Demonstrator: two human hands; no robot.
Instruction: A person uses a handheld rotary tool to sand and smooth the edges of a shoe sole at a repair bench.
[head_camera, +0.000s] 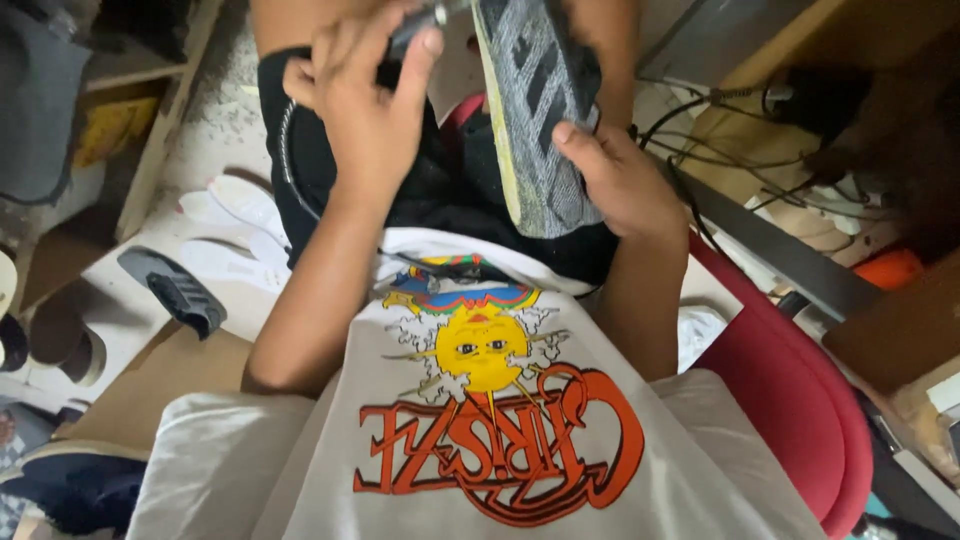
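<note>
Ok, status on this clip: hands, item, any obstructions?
Left hand gripping a small dark tool. Right hand holding grey knit shoe, sole edge toward the tool. Nothing between them.

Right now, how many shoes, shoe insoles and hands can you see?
Grey knit shoes held up: 1, the shoe
Dark shoes on the floor: 1, the dark shoe
White insoles: 2, the insoles
Hands: 2, left hand, right hand
Total: 6

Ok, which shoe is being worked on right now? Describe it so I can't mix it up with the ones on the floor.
Start at the white printed T-shirt and look up to the lap. The grey knit shoe sits there, gripped by the right hand. Unlike the dark shoe on the floor, it has black stripes and a yellowish sole edge.
</note>
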